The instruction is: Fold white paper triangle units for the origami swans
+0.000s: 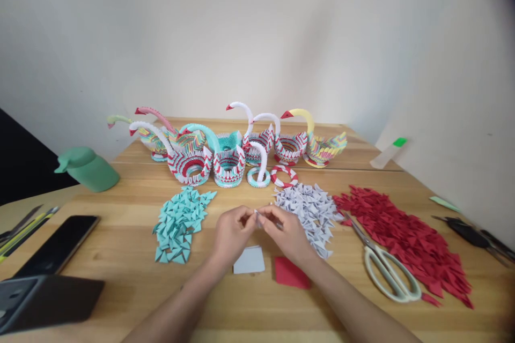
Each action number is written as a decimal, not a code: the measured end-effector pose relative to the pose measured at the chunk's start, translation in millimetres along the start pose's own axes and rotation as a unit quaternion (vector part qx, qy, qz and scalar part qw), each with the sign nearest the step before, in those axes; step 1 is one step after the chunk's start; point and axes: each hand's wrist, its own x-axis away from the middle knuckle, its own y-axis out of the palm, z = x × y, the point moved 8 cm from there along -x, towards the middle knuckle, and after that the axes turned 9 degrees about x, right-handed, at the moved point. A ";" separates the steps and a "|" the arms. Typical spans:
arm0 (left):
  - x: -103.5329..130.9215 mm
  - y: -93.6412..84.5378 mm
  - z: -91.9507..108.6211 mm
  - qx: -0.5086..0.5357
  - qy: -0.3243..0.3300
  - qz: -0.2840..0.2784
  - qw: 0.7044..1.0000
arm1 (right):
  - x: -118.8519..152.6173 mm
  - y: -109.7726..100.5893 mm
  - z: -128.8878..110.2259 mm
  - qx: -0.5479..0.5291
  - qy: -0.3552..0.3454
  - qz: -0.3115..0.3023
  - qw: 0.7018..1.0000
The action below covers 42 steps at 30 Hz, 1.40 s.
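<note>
Pinching, probably folding: one pale piece (257,217), at six o'clock from view centre. Your left hand (234,229) and right hand (286,229): fingertips closed together on it. Next move: seems to call for a firm, even press. Point and long axis: hidden, cannot tell. Pale pile (311,209): three o'clock from piece.

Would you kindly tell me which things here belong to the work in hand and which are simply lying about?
Belonging, apparently:
- pale paper piece in the fingers
- teal pile, pale pile, red pile
- pale rectangle, red rectangle
- paper swans
- scissors

Probably just lying about:
- phone
- green container
- dark grey object
</note>
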 end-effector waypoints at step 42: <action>-7.5 7.2 -27.3 0.259 -0.121 -0.034 0.958 | -2.6 -6.8 4.3 0.018 -0.005 0.037 0.999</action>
